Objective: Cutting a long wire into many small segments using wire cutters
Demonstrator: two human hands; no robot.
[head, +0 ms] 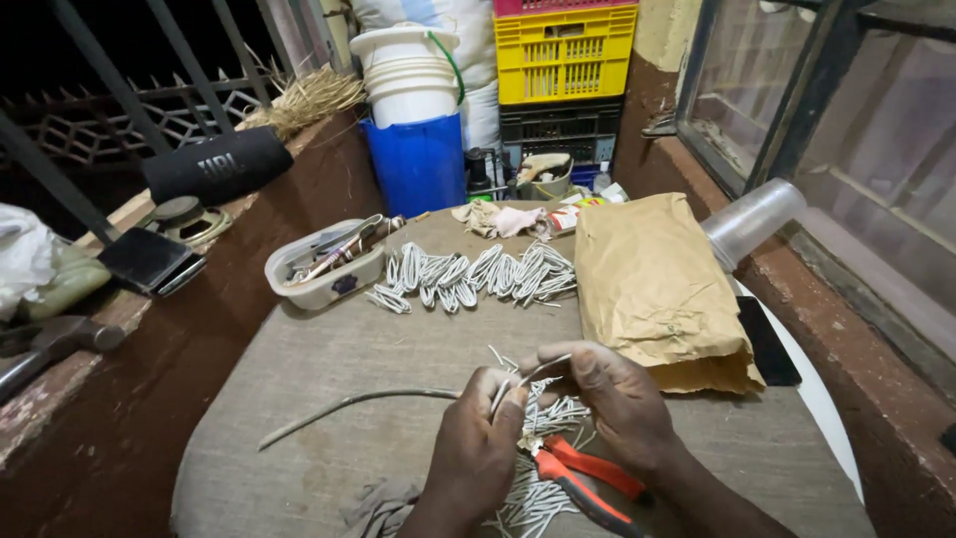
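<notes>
A person bends a length of white wire (398, 397) at a cloth-covered round table (329, 369), both hands closed on it just above a loose pile of cut wire pieces (543, 478). The left hand (478, 448) pinches the wire where it trails off toward nine o'clock; the right hand (612, 394) curls its fingers round the end, shaping a loop. Red-handled pliers (588, 478) lie at six o'clock, within easy reach beneath the wrists. Finished coils (468, 274) sit in a row at twelve o'clock, a brown paper bag (657, 289) at two o'clock.
</notes>
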